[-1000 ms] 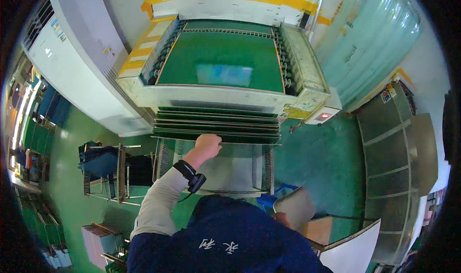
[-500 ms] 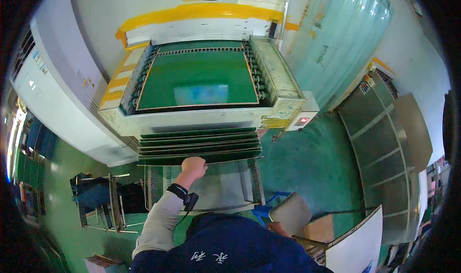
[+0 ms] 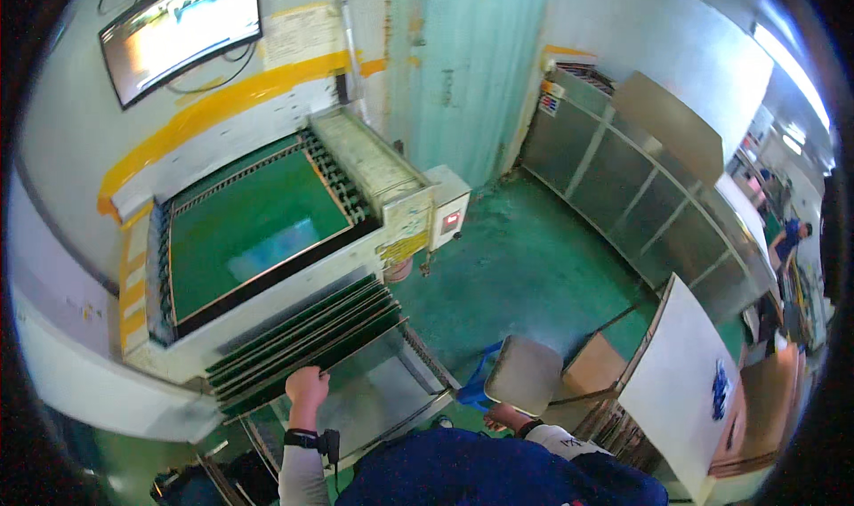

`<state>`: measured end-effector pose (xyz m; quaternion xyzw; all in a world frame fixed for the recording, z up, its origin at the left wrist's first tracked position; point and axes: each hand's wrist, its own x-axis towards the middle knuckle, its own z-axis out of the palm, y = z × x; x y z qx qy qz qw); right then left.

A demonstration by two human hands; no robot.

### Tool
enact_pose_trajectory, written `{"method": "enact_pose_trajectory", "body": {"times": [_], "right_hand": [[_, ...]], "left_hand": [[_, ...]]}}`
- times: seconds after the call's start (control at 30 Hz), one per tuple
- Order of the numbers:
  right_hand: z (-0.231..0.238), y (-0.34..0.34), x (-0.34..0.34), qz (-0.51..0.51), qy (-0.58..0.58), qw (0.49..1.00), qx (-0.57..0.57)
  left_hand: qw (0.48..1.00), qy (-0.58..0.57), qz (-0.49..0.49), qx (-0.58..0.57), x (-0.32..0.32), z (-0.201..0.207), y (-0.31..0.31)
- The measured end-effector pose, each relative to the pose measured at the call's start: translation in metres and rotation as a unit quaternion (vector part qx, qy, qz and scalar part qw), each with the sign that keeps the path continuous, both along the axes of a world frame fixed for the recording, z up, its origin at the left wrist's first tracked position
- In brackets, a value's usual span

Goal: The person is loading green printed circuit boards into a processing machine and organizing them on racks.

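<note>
My left hand (image 3: 307, 388) is closed on the upper edge of the nearest thin green panel (image 3: 342, 353). Several such dark green panels with pale edges stand in a row in a metal rack (image 3: 436, 401), just before the machine. By the near edge of a grey-brown stool seat (image 3: 525, 375) is my right hand (image 3: 507, 417); its fingers look curled, and what they hold, if anything, cannot be made out. A large green panel (image 3: 253, 230) with a copper-coloured border lies flat on the machine's rollers, behind the rack.
The roller machine (image 3: 369, 154) has a control box (image 3: 449, 212) on its right end. A stack of boards topped by a white sheet (image 3: 680, 386) stands close on my right. Grey framed panels (image 3: 640, 181) line the right wall. A screen (image 3: 182, 30) hangs at upper left.
My view has swung right, shifting the machine and rack leftward and bringing the wall screen into sight. My left hand stays at the nearest panel's edge; more of my right hand and sleeve shows.
</note>
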<state>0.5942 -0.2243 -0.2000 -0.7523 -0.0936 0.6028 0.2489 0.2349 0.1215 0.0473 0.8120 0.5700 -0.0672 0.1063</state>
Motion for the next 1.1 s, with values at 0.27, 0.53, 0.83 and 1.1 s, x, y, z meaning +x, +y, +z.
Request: {"method": "enact_pose_trajectory", "body": {"times": [0.27, 0.53, 0.83, 1.1], "right_hand": [[-0.038, -0.007, 0.005, 0.042, 0.128, 0.991, -0.024], [-0.022, -0.014, 0.004, 0.044, 0.051, 0.997, 0.024], [-0.026, -0.016, 0.009, 0.152, -0.048, 0.986, 0.040], [0.017, -0.008, 0.002, 0.050, 0.022, 0.998, -0.001]], "left_hand": [[1.000, -0.005, -0.009, 0.028, -0.003, -0.004, 0.002], [1.000, 0.010, 0.009, -0.008, -0.003, -0.001, 0.003], [1.000, 0.012, 0.001, -0.008, 0.003, 0.005, 0.000], [1.000, 0.015, 0.011, -0.007, 0.007, 0.013, -0.003]]}}
